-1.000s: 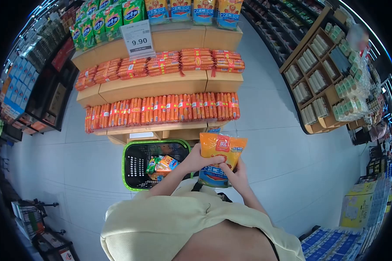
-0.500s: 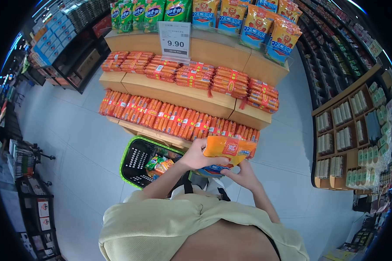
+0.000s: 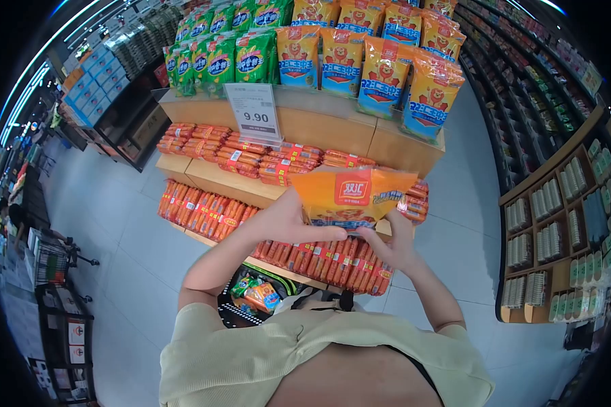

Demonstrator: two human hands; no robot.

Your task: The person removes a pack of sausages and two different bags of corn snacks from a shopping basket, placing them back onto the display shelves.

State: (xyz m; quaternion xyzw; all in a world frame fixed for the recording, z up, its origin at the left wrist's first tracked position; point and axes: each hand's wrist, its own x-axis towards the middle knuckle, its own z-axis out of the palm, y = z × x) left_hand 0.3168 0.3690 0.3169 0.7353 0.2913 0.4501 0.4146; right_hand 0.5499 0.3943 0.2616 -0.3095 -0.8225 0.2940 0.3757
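Note:
An orange and blue bag of packaged sausages (image 3: 353, 190) is between my two hands, held up in front of the display shelves. My left hand (image 3: 297, 220) grips its left side, thumb stretched along the lower front. My right hand (image 3: 392, 244) holds the lower right side, with its thumb near the left one. Fingers behind the bag are hidden. Below my left forearm is a black shopping basket (image 3: 229, 316) with a green rim, partly covered by my arm and clothing. Inside it lie a green packet (image 3: 246, 285) and an orange and blue packet (image 3: 263, 297).
The stepped wooden display (image 3: 326, 112) carries bundled red-orange sausages (image 3: 207, 210), green bags (image 3: 254, 57) and more orange bags (image 3: 431, 95). A price sign (image 3: 254, 115) reads 9.90. Shelving (image 3: 546, 224) stands on the right, with a shopping cart (image 3: 51, 261) on the left.
Both hands have raised the bag, moving it away from my body and up over the shelves. My view has tilted up, showing more of the top shelf and less of the basket.

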